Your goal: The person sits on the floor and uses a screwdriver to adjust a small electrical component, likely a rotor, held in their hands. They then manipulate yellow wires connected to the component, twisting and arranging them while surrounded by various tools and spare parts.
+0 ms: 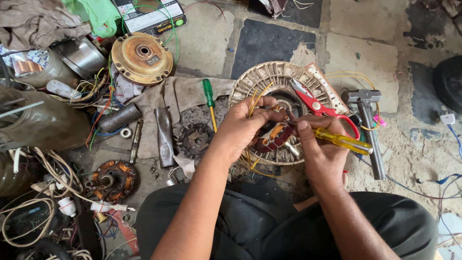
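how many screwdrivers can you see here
2. A green-handled screwdriver lies on the grey cloth, left of the round stator. A yellow-handled screwdriver is in the right hand, tip at the stator beside the left hand. The clutter at left may hide more.

Soft, even daylight fills the scene, bright enough to show colours plainly. Shadows are faint and short, lying just under the hands point(284, 132) and beside the hammer point(369, 127) on the floor point(361, 19). A mild shine sits on the steel pot point(79, 55). The middle is sharp; the wide lens bends and softens the corners, and the lower left is dim
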